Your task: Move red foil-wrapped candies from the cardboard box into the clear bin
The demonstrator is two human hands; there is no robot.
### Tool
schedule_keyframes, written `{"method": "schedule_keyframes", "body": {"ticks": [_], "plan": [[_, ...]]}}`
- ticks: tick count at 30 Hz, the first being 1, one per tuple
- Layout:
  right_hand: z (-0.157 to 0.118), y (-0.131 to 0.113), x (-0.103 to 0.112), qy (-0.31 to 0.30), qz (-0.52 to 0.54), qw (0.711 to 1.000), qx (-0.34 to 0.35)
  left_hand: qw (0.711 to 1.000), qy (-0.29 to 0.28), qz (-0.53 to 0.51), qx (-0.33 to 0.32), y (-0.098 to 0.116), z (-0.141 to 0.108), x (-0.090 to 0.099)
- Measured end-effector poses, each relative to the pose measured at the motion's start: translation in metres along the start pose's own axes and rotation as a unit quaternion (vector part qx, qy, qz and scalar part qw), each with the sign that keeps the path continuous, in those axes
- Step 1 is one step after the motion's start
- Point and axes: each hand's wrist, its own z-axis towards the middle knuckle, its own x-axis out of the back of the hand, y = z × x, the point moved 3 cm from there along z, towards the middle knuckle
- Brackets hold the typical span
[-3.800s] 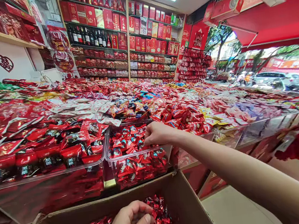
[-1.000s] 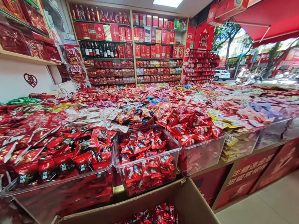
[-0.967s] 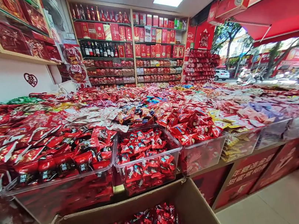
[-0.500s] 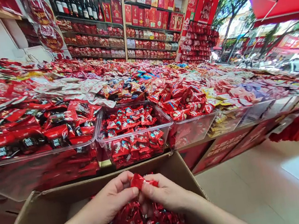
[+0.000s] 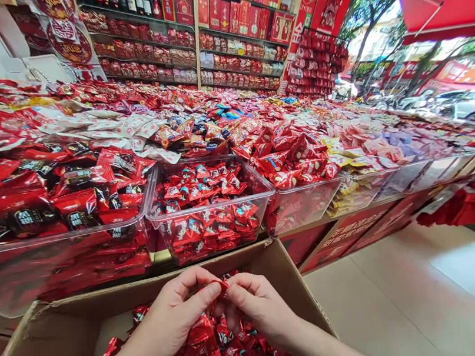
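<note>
Between both sets of fingertips I hold one small red wrapped candy (image 5: 223, 284), mostly covered by my thumbs. My left hand (image 5: 189, 301) pinches its left side, and my right hand (image 5: 258, 303) pinches its right side. Both hands are over an open cardboard box (image 5: 116, 296). Inside the box lies a heap of loose red wrapped candies (image 5: 208, 355), partly covered by my forearms. Just beyond the box's far edge stands a clear plastic bin (image 5: 210, 209) with similar small red candies in it.
Large red and black packets fill another clear bin (image 5: 50, 237) at left. Bins of red, yellow and pink packets run off to the right. Shelves (image 5: 193, 30) with bottles and gift boxes stand behind. Tiled floor (image 5: 399, 302) shows at right, near a hanging red cloth (image 5: 460, 207).
My thumbs have come closer together, and less of the red candy shows between them. The whole view has shifted slightly; more of the heap in the box shows at left.
</note>
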Motion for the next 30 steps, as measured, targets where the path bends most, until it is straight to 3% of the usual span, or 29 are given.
{"method": "schedule_keyframes", "body": {"ticks": [2,5,8,11,15,21,24,30], "plan": [[0.001,-0.001,0.004,0.047,-0.002,0.999,0.027,0.999,0.031,0.014,-0.026,-0.001,0.001,0.002],[-0.002,-0.008,0.011,0.123,-0.148,0.973,0.128,0.998,0.056,-0.018,-0.022,-0.004,0.0,0.002],[-0.006,-0.013,0.009,0.096,-0.24,0.945,0.201,0.996,0.085,-0.027,-0.006,-0.003,-0.002,0.001],[-0.007,-0.013,0.006,0.046,-0.134,0.978,0.15,0.994,0.106,-0.002,-0.029,0.001,-0.003,0.004],[-0.005,-0.012,0.007,0.096,-0.031,0.993,0.065,0.99,0.13,0.015,-0.054,0.004,-0.002,0.007],[0.001,-0.007,0.01,0.099,0.047,0.992,0.058,0.985,0.166,0.0,-0.054,0.001,0.0,0.006],[0.003,-0.005,0.011,0.133,0.111,0.982,0.071,0.985,0.163,0.009,-0.05,-0.004,0.003,0.006],[0.0,-0.01,0.006,0.103,0.101,0.986,0.087,0.984,0.104,0.102,-0.1,-0.002,0.003,-0.002]]}}
